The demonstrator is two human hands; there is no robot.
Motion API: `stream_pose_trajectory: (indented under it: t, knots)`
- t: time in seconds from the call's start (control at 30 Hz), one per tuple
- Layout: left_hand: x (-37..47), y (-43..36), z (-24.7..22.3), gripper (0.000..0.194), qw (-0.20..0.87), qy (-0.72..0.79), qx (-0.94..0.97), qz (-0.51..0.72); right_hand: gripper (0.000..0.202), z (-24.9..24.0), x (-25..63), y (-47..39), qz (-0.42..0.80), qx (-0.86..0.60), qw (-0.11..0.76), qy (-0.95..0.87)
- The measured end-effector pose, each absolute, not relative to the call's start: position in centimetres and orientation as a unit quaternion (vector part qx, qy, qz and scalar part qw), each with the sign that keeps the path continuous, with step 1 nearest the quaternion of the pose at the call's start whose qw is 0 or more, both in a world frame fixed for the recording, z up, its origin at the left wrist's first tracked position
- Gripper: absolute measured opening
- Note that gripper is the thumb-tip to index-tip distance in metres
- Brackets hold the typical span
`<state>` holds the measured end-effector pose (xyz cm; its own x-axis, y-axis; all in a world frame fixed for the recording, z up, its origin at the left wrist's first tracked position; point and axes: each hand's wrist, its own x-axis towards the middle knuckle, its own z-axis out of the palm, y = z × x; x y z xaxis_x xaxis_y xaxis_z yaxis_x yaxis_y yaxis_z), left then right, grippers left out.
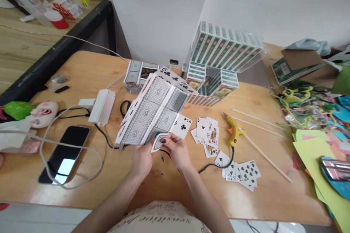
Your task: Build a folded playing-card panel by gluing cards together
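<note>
Both my hands hold up a panel of joined playing cards (154, 111), backs toward me, tilted above the wooden table (90, 72). My left hand (142, 160) grips its lower edge from below. My right hand (176, 149), with dark nails, pinches a folded card (158, 142) at the panel's bottom corner. A three of clubs (182, 125) sticks out on the panel's right side.
Loose cards (207, 134) and a fanned row of cards (242, 171) lie to the right, beside a yellow glue gun (234, 129) and glue sticks (268, 158). Stacked card boxes (218, 62) stand behind. A phone (64, 153), a white charger (101, 106) and cables lie left; coloured paper (319, 149) lies right.
</note>
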<state>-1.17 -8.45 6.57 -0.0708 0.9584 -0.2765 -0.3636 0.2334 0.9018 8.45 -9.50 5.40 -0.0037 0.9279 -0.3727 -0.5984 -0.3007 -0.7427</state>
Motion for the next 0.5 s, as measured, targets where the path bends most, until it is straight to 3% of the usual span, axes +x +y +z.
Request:
stream_pose_trajectory:
  t: [0.23, 0.5]
  knots:
    - [-2.2, -8.5, 6.9, 0.039, 0.697, 0.42, 0.36, 0.456, 0.028, 6.4, 8.9, -9.6, 0.595, -0.475, 0.581, -0.288]
    - [-2.0, -9.0, 6.2, 0.021, 0.599, 0.503, 0.468, 0.412, 0.031, 6.3, 9.5, -9.0, 0.593, -0.497, 0.579, -0.258]
